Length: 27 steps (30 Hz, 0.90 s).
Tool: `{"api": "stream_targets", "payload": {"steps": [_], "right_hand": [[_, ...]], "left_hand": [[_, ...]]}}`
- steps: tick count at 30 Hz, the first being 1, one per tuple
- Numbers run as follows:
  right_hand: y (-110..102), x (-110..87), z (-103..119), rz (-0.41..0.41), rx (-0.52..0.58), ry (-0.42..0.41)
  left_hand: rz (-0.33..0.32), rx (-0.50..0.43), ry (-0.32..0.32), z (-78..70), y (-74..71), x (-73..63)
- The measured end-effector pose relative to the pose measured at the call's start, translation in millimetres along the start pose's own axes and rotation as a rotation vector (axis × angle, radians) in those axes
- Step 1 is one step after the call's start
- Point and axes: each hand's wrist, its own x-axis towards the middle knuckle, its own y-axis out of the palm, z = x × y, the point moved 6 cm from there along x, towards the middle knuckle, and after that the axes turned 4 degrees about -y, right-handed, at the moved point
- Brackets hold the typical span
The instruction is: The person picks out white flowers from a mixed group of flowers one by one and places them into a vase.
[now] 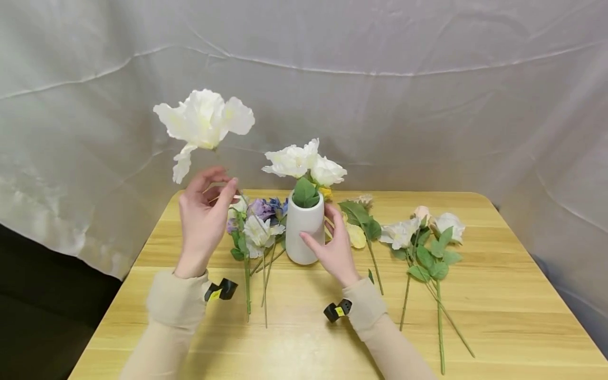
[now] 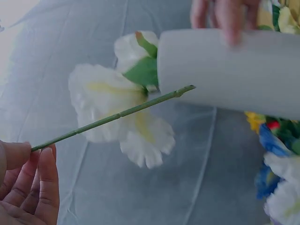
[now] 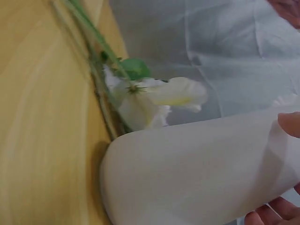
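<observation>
My left hand point(image 1: 203, 224) is raised at the left and pinches the green stem point(image 2: 117, 115) of a large white flower point(image 1: 204, 121) between thumb and fingers. The bloom stands above the hand, and the stem's bare lower end slants toward the vase, outside it. With thumb and fingers around its right side, my right hand point(image 1: 338, 250) holds the white vase point(image 1: 299, 235), which stands upright on the table. White flowers point(image 1: 291, 161) with green leaves point(image 1: 305, 191) rise from the vase's mouth. The right wrist view shows the vase point(image 3: 197, 173) close up, its base on the wood.
Purple flowers point(image 1: 260, 209), blue ones and a white flower point(image 1: 261, 235) lie left of the vase on the wooden table point(image 1: 304, 338). A yellow flower point(image 1: 355, 235) lies just right of it. Farther right is a bunch with a white rose point(image 1: 449, 227). Grey cloth point(image 1: 380, 105) hangs behind.
</observation>
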Motion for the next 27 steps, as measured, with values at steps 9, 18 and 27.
{"api": "stream_targets", "payload": {"steps": [9,18,27], "right_hand": [[1,2.1,-1,-0.022,-0.058,-0.062],[3,1.6,-3,-0.020,-0.068,-0.071],[5,-3.0,-2,-0.025,-0.059,-0.080]], "left_hand": [[0.045,-0.061,0.073,-24.2,38.9,10.2],[0.084,-0.072,0.250,-43.7,72.6,16.8],[0.123,0.094,0.336,-38.4,88.4,12.0]]}}
